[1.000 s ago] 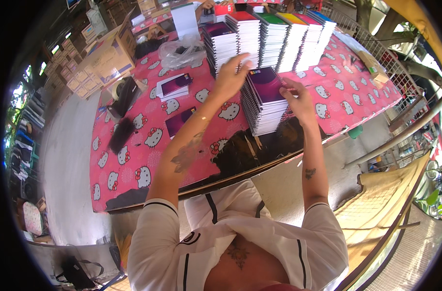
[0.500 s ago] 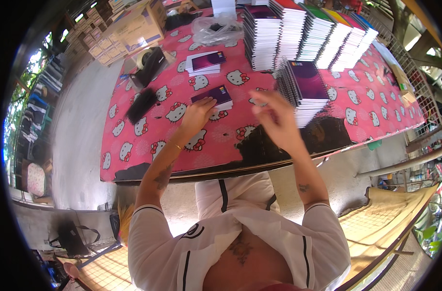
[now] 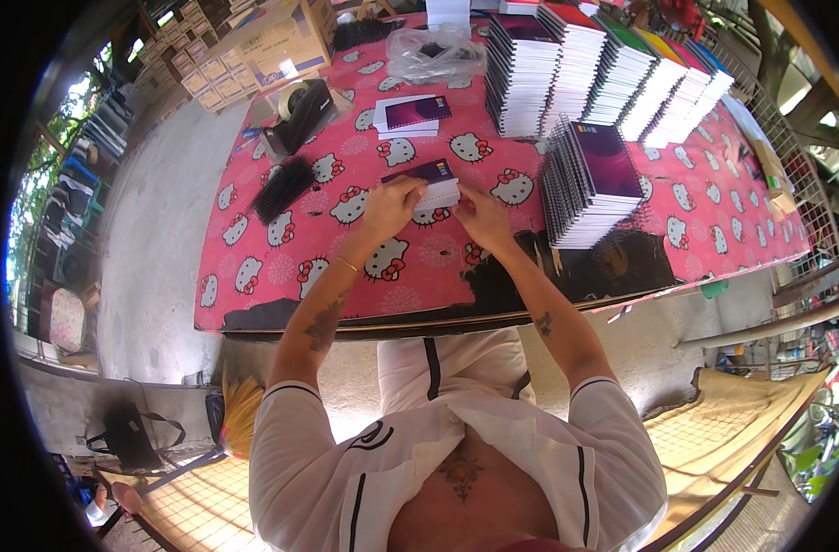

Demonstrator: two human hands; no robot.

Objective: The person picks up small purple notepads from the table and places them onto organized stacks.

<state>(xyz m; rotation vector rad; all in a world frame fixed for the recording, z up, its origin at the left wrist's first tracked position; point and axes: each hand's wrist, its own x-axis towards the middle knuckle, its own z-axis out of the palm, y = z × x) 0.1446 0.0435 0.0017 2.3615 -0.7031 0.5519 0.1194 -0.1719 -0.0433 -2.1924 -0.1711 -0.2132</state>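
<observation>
A small stack of white sheets with a dark purple cover (image 3: 435, 169) lies on the table in front of me. At its left side, my left hand (image 3: 394, 208) grips the edge with closed fingers. My right hand (image 3: 483, 219) pinches the stack's lower right corner between thumb and fingers. Just beyond lies a second loose set of white sheets with a purple cover (image 3: 414, 112), untouched. To the right of my hands stands a pile of wire-bound purple notebooks (image 3: 602, 164).
Tall piles of notebooks (image 3: 567, 69) in several colours line the far right. A black tape dispenser (image 3: 300, 118), black wire bundle (image 3: 282, 190) and clear plastic bag (image 3: 433, 57) sit left and back. The pink table cover (image 3: 406, 294) is torn near the front edge.
My right hand has come left and down from beside the notebook pile onto the stack's right corner. My left hand remains at the stack. The whole view has shifted slightly.
</observation>
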